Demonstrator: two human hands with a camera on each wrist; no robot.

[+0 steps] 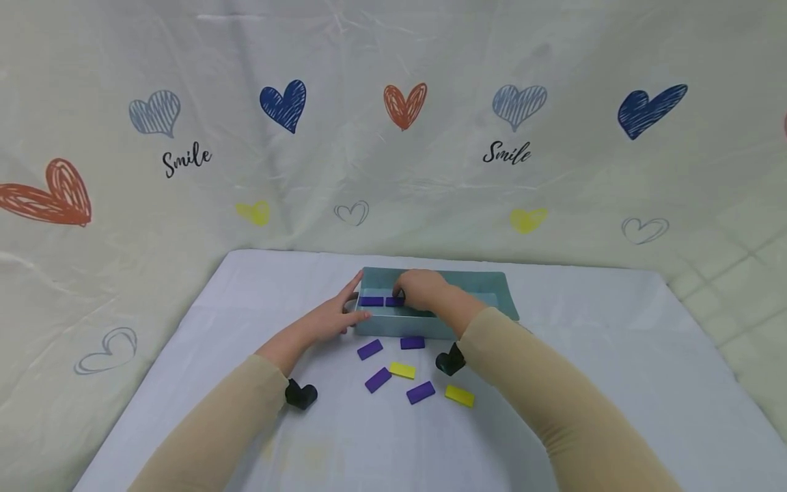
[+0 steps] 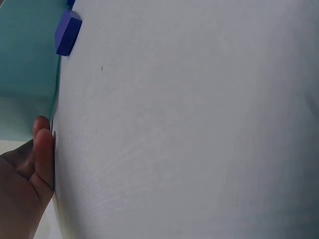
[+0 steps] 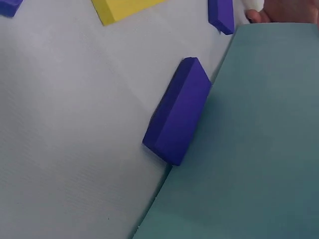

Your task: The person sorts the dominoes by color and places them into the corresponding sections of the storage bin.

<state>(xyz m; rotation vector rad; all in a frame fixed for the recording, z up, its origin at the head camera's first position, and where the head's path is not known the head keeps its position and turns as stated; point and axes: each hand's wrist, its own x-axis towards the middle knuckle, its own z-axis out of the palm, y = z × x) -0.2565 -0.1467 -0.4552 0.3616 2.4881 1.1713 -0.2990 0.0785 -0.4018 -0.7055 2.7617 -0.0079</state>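
Observation:
A pale teal box [image 1: 430,328] stands toward the back of the white-covered table. My left hand [image 1: 326,318] rests at its left end, thumb by the front corner and index finger stretched toward the back. Inside, a purple block [image 1: 371,301] lies near the left end. My right hand [image 1: 421,288] reaches over the front wall, its curled fingers pinching another purple block [image 1: 394,301] just right of the first. The left wrist view shows the left fingers [image 2: 45,154] low beside the box wall [image 2: 27,59]. In the right wrist view the right hand is hidden.
Before the box lie several loose purple blocks [image 1: 421,392] and two yellow blocks, one nearer the box [image 1: 402,370] and one farther right [image 1: 460,395]. A purple block [image 3: 179,114] sits close against the front wall. A heart-patterned cloth [image 1: 406,171] hangs behind the table.

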